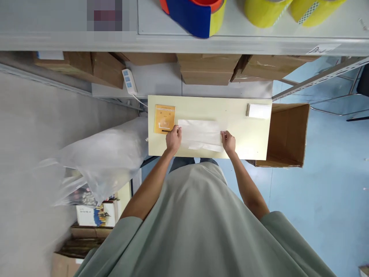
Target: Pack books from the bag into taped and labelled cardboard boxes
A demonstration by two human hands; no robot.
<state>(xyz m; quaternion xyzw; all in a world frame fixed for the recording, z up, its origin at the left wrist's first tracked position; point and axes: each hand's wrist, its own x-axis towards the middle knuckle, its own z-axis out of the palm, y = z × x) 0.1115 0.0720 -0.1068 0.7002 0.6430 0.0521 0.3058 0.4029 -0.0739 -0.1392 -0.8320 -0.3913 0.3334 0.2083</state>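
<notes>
A white sheet [200, 134], thin like paper or tissue with creases across it, lies spread over the pale yellow table [248, 142]. My left hand [173, 139] pinches its left edge, fingers closed. At the opposite edge my right hand [228, 142] grips the sheet between thumb and fingers. Just beyond my left hand is an orange booklet [165, 117] with printing on its cover, partly overlapped by that hand. Toward the far right corner of the table sits a small white stack [259, 111], perhaps of folded paper.
An open cardboard box [290, 134] stands against the table's right end. To the left lies a large clear plastic bag [109, 150]. Tape rolls [263, 13] rest on the shelf above, with cartons [207, 69] beneath it. A white power strip [129, 81] is at the back left.
</notes>
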